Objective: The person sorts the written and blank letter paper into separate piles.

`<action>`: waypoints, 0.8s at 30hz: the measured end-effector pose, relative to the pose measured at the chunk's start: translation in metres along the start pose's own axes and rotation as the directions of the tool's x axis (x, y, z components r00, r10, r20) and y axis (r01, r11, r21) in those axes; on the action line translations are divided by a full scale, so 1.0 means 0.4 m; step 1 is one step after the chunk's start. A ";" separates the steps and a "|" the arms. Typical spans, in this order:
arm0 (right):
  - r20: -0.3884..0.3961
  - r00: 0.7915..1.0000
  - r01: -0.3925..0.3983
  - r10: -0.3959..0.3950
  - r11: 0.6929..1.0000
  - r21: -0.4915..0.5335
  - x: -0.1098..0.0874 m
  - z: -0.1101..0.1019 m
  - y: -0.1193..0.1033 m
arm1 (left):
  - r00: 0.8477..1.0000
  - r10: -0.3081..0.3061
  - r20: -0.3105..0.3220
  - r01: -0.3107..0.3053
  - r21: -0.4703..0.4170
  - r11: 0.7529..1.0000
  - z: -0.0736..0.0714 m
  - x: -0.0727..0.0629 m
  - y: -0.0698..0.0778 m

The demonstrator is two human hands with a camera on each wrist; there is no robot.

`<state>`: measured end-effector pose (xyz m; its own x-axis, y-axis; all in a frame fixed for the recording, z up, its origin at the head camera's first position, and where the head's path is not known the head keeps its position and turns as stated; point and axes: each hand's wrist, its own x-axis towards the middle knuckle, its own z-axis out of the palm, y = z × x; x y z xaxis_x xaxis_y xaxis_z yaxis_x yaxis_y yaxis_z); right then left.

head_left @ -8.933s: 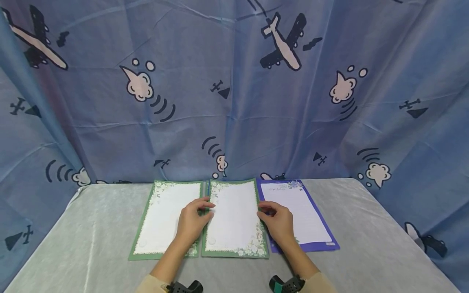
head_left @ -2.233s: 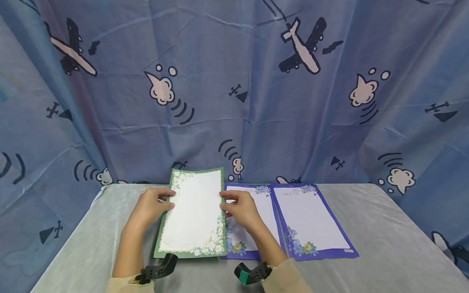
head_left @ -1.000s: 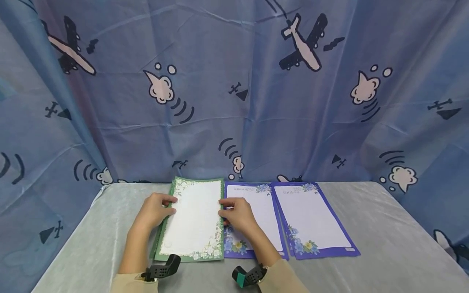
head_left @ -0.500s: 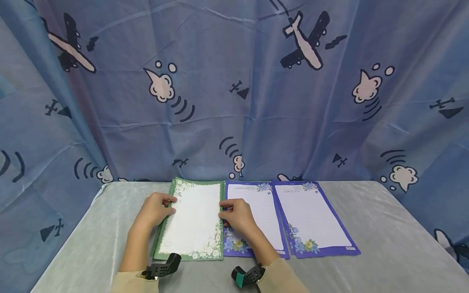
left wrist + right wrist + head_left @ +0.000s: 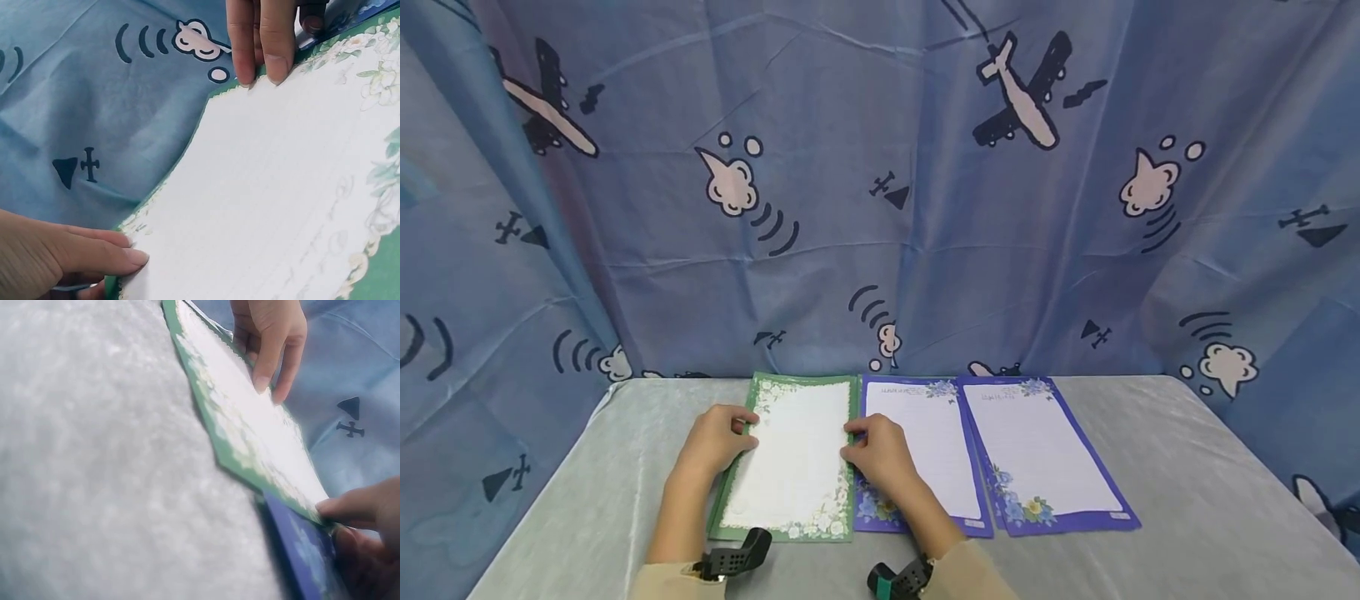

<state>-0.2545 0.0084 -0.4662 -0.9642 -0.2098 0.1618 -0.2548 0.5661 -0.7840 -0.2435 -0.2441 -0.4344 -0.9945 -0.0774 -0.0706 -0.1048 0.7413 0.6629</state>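
A sheet of letter paper (image 5: 797, 458) with a green floral border lies on top of other green-edged paper at the left of the row. My left hand (image 5: 713, 437) pinches its left edge, thumb on the white face. Opposite, my right hand (image 5: 883, 450) pinches its right edge and partly covers the purple-bordered sheet (image 5: 925, 442) beside it. Further right is a second purple-bordered sheet (image 5: 1037, 442) with blue and yellow flowers. In the left wrist view the green-bordered sheet (image 5: 250, 187) curves between both hands. In the right wrist view its corner overlaps the purple paper (image 5: 294, 544).
The sheets lie on a table with a pale grey cloth (image 5: 1187, 500). A blue curtain (image 5: 880, 208) printed with planes hangs at its back edge. Black bands, the left one (image 5: 733, 554) and the right one (image 5: 898, 579), sit on the wrists.
Earlier two green sheets lay side by side with one purple; now the green ones are stacked and two purple ones show. Lately both hands have lowered the top green sheet slightly onto the stack.
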 end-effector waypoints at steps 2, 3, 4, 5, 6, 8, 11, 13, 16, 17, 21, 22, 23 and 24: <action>-0.013 1.000 -0.001 0.001 1.000 -0.020 -0.002 0.001 0.001 | 1.000 -0.007 0.000 0.007 -0.004 1.000 0.004 0.000 -0.002; -0.018 1.000 -0.003 0.002 1.000 -0.025 -0.003 0.002 0.002 | 1.000 -0.010 0.001 0.010 -0.006 1.000 0.005 0.000 -0.002; -0.024 1.000 -0.003 0.002 1.000 -0.030 -0.004 0.002 0.003 | 1.000 -0.012 0.002 0.012 -0.007 1.000 0.006 0.001 -0.003; -0.029 1.000 -0.004 0.003 0.999 -0.032 -0.005 0.003 0.003 | 1.000 -0.015 0.003 0.015 -0.006 1.000 0.008 0.002 -0.005; -0.032 0.999 -0.004 0.002 0.999 -0.034 -0.006 0.003 0.004 | 1.000 -0.016 0.002 0.016 -0.004 1.000 0.008 0.002 -0.006; -0.035 0.999 -0.004 0.003 0.999 -0.035 -0.007 0.003 0.004 | 1.000 -0.019 0.002 0.019 0.005 1.000 0.007 0.001 -0.004; -0.040 0.999 0.002 -0.004 0.999 -0.036 -0.007 0.004 0.002 | 1.000 -0.027 0.006 0.027 0.025 0.999 0.003 0.003 -0.006; -0.044 0.999 0.010 -0.012 0.999 -0.042 -0.006 0.004 -0.001 | 0.999 -0.041 0.005 0.041 0.038 0.998 0.000 0.003 -0.004; -0.055 0.998 0.024 -0.027 0.998 -0.061 -0.006 0.007 -0.002 | 0.999 -0.052 0.006 0.052 0.052 0.997 -0.002 0.005 -0.007; -0.059 0.998 0.029 -0.033 0.997 -0.069 -0.006 0.008 -0.003 | 0.999 -0.053 0.006 0.052 0.053 0.997 -0.002 0.003 -0.006; -0.062 0.997 0.031 -0.036 0.997 -0.076 -0.008 0.008 -0.006 | 0.999 -0.039 0.009 0.039 0.063 0.997 -0.005 0.000 -0.001; -0.058 0.998 0.031 -0.035 0.997 -0.073 -0.009 0.008 -0.008 | 0.999 -0.035 0.006 0.035 0.071 0.997 -0.006 -0.001 0.001; -0.051 0.998 0.028 -0.031 0.997 -0.070 -0.008 0.007 -0.012 | 1.000 -0.031 0.001 0.031 0.078 0.996 -0.008 -0.003 0.004; -0.042 0.999 0.029 -0.031 0.998 -0.064 -0.007 0.004 -0.018 | 1.000 -0.025 -0.006 0.026 0.085 0.996 -0.010 -0.005 0.007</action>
<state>-0.2499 0.0038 -0.4621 -0.9580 -0.1938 0.2115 -0.2865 0.6100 -0.7387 -0.2420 -0.2445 -0.4292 -0.9915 -0.1000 -0.0831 -0.1299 0.7928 0.5954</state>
